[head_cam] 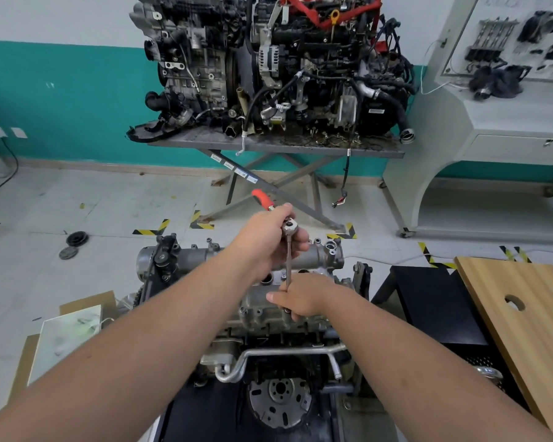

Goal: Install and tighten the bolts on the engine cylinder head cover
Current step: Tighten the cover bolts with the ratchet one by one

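An auto workshop: engines [268, 65] on a steel stand [275, 148], parts display board [508, 36], hazard-taped floor [150, 231].

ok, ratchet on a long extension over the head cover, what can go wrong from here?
1. The extension is long and thin; if it leans, the socket may slip off the bolt.
2. The right hand grips the extension's lower end against the cylinder head cover; a slip could pinch fingers.
3. The left hand grips the ratchet near its head, limiting leverage.
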The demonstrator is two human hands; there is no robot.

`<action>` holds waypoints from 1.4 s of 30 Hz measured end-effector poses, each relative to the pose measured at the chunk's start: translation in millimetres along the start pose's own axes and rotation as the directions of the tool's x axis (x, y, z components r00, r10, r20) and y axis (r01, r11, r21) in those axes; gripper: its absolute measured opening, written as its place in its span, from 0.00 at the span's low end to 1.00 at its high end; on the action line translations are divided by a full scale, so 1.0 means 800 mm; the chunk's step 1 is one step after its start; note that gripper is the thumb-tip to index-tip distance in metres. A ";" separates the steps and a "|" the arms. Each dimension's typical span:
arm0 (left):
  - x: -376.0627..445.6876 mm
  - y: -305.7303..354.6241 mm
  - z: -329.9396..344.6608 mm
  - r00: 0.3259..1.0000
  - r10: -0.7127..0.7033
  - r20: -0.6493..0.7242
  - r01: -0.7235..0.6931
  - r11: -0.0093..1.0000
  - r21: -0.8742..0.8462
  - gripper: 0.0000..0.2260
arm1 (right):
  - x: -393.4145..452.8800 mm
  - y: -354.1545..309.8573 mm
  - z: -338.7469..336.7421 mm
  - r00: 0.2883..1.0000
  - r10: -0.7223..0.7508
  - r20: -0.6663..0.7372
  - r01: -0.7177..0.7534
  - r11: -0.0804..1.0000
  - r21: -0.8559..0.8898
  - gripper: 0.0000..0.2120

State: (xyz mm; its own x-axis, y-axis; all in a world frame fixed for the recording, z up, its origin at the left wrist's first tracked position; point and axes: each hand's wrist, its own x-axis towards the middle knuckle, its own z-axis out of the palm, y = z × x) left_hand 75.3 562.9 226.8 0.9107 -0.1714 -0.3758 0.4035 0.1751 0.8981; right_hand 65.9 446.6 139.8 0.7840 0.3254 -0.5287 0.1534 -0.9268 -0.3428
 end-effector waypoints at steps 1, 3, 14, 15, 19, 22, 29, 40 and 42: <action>-0.001 0.008 -0.002 1.000 -0.015 0.022 0.013 0.995 0.097 0.07 | 0.001 0.001 0.000 1.000 0.000 -0.009 0.000 1.000 0.003 0.27; -0.002 0.021 -0.003 0.997 -0.041 0.072 0.016 0.949 0.315 0.04 | 0.001 0.003 0.001 1.000 0.003 -0.015 -0.003 1.000 0.012 0.28; -0.006 0.021 -0.002 0.645 0.394 0.654 -0.544 -0.364 0.756 0.15 | 0.003 0.004 0.002 1.000 0.027 -0.008 -0.027 0.998 0.058 0.21; -0.007 0.011 -0.006 0.499 0.485 0.718 -0.628 -0.368 0.685 0.18 | 0.004 0.004 0.003 1.000 0.021 -0.021 -0.020 0.999 0.029 0.20; -0.004 -0.021 -0.012 0.141 0.761 0.633 -0.656 -0.408 0.635 0.28 | 0.001 0.000 0.009 0.995 -0.023 -0.095 0.029 0.998 0.058 0.19; -0.010 -0.039 -0.006 0.333 0.822 0.463 -0.735 -0.081 0.673 0.34 | 0.000 -0.002 0.004 1.000 -0.019 -0.013 0.021 0.982 0.186 0.09; -0.020 -0.058 0.019 0.853 0.520 0.047 -0.523 0.848 0.086 0.19 | -0.008 -0.003 0.000 0.999 -0.015 0.036 0.011 0.993 0.117 0.19; -0.012 -0.007 0.008 0.999 0.022 -0.049 -0.021 0.999 0.026 0.08 | -0.002 0.006 -0.001 0.999 0.013 0.041 -0.020 0.986 0.168 0.17; -0.017 0.005 0.010 1.000 -0.006 0.009 0.005 0.984 0.181 0.06 | -0.002 0.007 -0.001 0.999 0.004 0.034 -0.008 0.990 0.139 0.17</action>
State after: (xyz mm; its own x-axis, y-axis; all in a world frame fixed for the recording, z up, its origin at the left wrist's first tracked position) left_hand 64.0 558.5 237.1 0.9073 -0.1813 -0.3794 0.3851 -0.0037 0.9228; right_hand 65.9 441.1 139.3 0.7638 0.3280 -0.5559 0.0616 -0.8944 -0.4431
